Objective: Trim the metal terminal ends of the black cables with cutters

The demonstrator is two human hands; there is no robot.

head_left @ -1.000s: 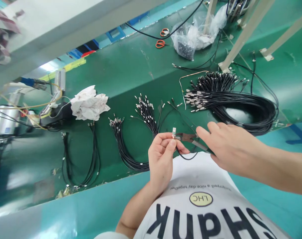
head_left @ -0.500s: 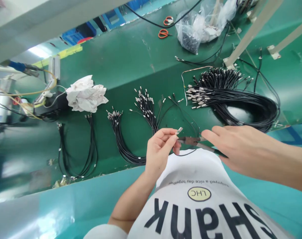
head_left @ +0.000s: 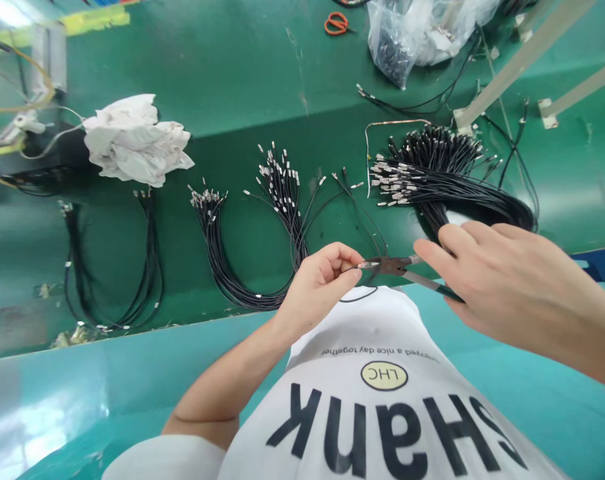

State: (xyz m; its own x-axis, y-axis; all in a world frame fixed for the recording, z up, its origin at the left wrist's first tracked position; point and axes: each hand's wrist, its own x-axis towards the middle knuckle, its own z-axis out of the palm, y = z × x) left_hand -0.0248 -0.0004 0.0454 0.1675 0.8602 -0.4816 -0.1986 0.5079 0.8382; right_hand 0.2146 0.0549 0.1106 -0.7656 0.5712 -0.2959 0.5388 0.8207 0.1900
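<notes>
My left hand (head_left: pixel 320 283) is closed in a pinch on the metal-tipped end of a thin black wire (head_left: pixel 358 297) that loops down over my white shirt. My right hand (head_left: pixel 487 277) grips a pair of small pliers (head_left: pixel 397 267), whose jaws meet the wire's terminal right at my left fingertips. Both hands hover over the near edge of the green work surface (head_left: pixel 242 87).
Several bundles of black terminal wires lie on the mat: a big coil (head_left: pixel 462 187) at the right, smaller bunches (head_left: pixel 282 193) in the middle and a loop (head_left: pixel 107 267) at the left. A crumpled white cloth (head_left: pixel 132 140), orange scissors (head_left: pixel 336 23) and a plastic bag (head_left: pixel 407 33) lie farther back.
The view has tipped down and both hands have drawn closer together. The terminal, earlier sticking up from my left fingers, now lies level in the plier jaws.
</notes>
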